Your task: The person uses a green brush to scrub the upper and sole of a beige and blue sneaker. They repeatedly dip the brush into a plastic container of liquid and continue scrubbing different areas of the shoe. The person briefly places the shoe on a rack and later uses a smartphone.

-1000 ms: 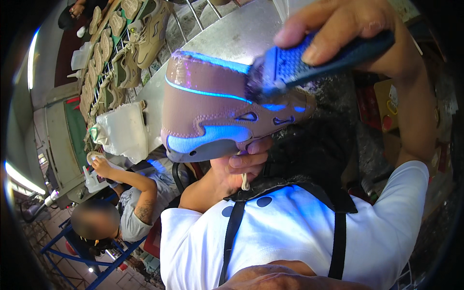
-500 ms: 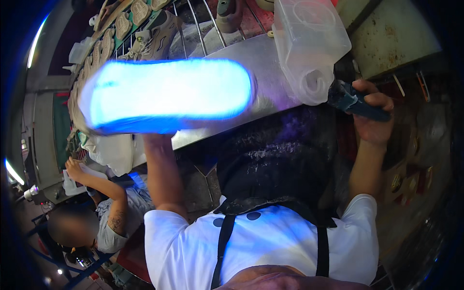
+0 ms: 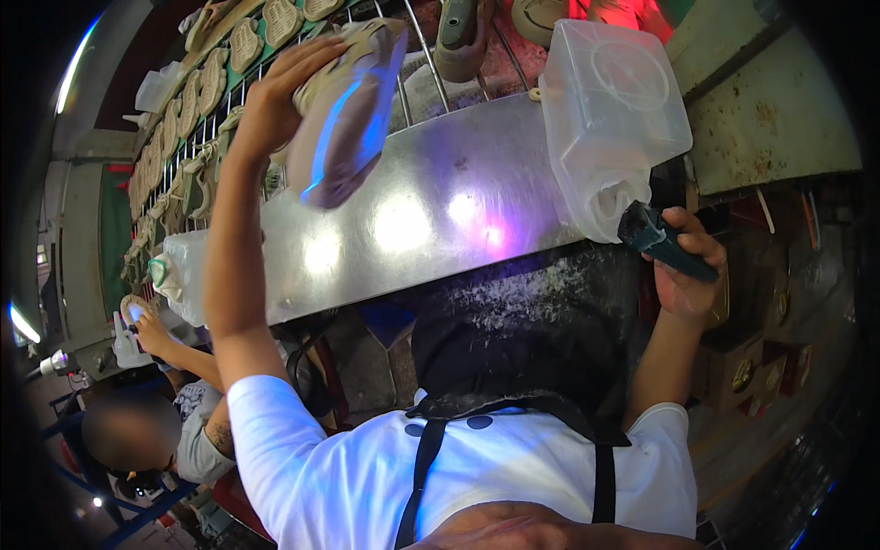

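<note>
My left hand [image 3: 278, 103] is raised at the upper left, its fingers wrapped over a beige shoe [image 3: 341, 128]. The shoe hangs tilted above the far edge of the metal worktop, in front of the bars of a rack, and blue light streaks its sole side. My right hand [image 3: 689, 275] grips a brush [image 3: 667, 244] with a dark teal handle and dark, wet-looking bristles. The brush head is right beside the mouth of a translucent plastic jug [image 3: 616, 101] lying on its side, seemingly at its rim.
Beige soles [image 3: 246, 44] and shoes [image 3: 463, 38] line the metal-barred rack behind the shiny worktop [image 3: 440, 165]. A second translucent container [image 3: 188, 275] stands at the worktop's left end. Beyond it sits a co-worker [image 3: 197, 440] holding a sole-like piece. Boxes [image 3: 729, 371] are low at the right.
My left hand has lifted the shoe up and away toward the rack, turning its brightly lit sole aside. The worktop now shows. The brush has shifted slightly down and left.
</note>
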Demonstrator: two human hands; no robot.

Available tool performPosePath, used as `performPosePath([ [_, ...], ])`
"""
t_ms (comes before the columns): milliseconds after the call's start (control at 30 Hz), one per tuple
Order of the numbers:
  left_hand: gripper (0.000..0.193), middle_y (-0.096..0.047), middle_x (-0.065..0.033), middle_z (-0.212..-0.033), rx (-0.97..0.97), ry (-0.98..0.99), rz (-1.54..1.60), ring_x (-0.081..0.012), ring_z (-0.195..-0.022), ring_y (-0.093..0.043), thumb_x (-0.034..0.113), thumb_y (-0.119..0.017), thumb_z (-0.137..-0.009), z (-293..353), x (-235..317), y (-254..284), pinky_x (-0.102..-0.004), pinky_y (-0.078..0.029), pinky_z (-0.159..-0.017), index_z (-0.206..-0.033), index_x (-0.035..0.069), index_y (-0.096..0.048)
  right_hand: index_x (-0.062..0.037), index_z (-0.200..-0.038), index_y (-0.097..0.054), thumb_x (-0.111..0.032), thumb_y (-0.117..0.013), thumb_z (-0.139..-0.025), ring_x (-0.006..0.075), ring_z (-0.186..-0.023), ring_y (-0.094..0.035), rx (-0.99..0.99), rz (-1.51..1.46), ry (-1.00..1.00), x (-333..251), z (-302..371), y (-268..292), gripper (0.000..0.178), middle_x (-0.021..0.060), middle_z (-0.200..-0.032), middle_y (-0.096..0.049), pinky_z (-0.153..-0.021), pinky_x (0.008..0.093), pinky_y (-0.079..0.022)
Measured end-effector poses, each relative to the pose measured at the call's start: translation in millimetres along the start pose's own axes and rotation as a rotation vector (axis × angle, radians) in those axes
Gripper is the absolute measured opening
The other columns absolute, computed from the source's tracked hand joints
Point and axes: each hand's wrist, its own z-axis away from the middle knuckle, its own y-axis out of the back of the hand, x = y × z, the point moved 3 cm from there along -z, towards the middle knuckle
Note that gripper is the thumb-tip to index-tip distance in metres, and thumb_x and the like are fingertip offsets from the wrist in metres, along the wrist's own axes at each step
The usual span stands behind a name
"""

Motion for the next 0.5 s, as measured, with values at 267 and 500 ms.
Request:
performPosePath([
  [267,0.051,-0.061,-0.0013,-0.142,-0.311,-0.514,-0.447,-0.0308,-0.141,-0.048,-0.002,-0.063,-0.084,-80.3,-81.0,-81.6,-0.0385,-0.057,-0.104,-0.131,0.019,-0.068,0.0035,-0.12,-0.066,0.007,-0.072,-0.084,0.0389,-0.126,-0.061,0.084,0.077,0.054,-1.3,26.5,5.1,0.037,0.0353,-0.138,-0.056,-0.107,0.0478,-0.052],
  [500,0.056,-0.052,0.0043,-0.148,-0.345,-0.593,-0.546,-0.0283,-0.144,-0.041,0.002,-0.061,-0.085,-82.6,-109.0,-143.0,-0.0335,-0.061,-0.097,-0.134,0.029,-0.064,0.0013,-0.117,-0.069,0.003,-0.077,-0.082,0.0377,-0.127,-0.061,0.131,0.132,0.048,1.4,35.3,5.4,0.036,0.0329,-0.135,-0.06,-0.106,0.0472,-0.051],
])
